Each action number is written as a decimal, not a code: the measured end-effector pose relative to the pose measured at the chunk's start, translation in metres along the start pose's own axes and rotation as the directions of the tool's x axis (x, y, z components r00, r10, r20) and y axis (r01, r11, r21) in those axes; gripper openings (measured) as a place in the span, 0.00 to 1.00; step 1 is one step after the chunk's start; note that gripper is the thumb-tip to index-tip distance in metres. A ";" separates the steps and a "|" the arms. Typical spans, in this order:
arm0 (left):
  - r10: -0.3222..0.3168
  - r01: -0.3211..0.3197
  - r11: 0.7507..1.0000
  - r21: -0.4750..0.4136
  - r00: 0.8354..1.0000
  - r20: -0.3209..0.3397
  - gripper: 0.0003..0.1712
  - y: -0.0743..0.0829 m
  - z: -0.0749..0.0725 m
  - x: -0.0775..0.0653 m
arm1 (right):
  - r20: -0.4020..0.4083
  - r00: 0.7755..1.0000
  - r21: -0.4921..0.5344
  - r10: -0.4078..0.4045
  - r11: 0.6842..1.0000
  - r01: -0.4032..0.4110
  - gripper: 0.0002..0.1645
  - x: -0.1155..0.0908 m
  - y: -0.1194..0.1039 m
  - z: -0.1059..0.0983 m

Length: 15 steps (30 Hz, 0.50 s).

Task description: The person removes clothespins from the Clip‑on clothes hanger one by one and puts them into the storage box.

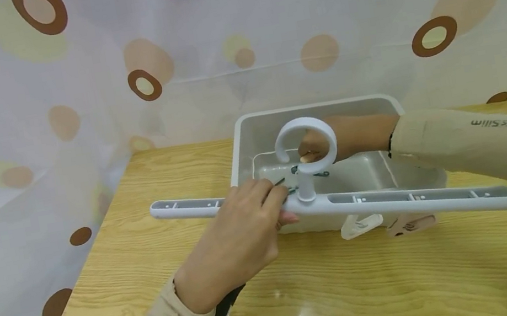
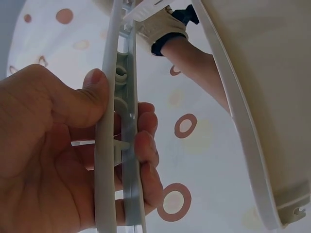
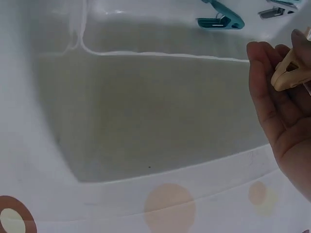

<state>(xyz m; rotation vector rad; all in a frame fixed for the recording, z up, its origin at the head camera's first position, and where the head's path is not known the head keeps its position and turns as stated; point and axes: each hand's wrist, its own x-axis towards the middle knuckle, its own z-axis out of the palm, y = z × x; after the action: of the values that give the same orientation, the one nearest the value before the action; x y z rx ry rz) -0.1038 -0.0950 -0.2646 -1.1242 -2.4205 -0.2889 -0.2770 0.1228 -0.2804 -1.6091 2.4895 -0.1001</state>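
Observation:
My left hand [image 1: 247,226] grips the bar of a white hanger [image 1: 422,201], thumb on one side and fingers curled round the other in the left wrist view. The hanger has a round open hook and a slotted bar, held across the front of a pale bin [image 1: 315,105]. Behind the hook, my right hand [image 1: 314,143] is inside the bin. It pinches a beige clothespin [image 3: 291,77] between thumb and fingers, partly cut off in the right wrist view. Just below the bar's right half show a white clip [image 1: 362,225] and a pale pink clip [image 1: 413,223].
A teal clothespin [image 3: 226,18] and a paler clip [image 3: 277,10] lie on the bin floor. The bin stands on a wooden table [image 1: 355,286] against a spotted curtain [image 1: 223,96]. Bare wood extends in front and to the left.

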 end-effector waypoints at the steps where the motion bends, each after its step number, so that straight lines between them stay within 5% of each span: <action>1: 0.001 -0.001 1.000 0.007 1.000 0.000 0.12 0.000 0.000 0.001 | -0.002 1.000 -0.015 -0.019 1.000 0.019 0.18 0.002 0.001 0.000; 8: 0.008 -0.009 0.999 0.038 0.999 0.037 0.12 0.001 0.002 0.004 | -0.059 0.970 -0.263 -0.237 0.941 0.214 0.16 0.011 0.007 0.013; 15: -0.001 -0.001 0.999 0.034 0.999 0.053 0.13 0.001 0.005 0.004 | -0.044 0.985 -0.246 -0.166 0.957 0.150 0.10 0.011 0.010 0.018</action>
<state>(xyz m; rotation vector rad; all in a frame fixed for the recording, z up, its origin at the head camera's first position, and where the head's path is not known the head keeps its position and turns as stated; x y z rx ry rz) -0.1067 -0.0900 -0.2674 -1.1306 -2.4625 -0.2191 -0.2866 0.1178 -0.3005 -1.9297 2.4967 0.1402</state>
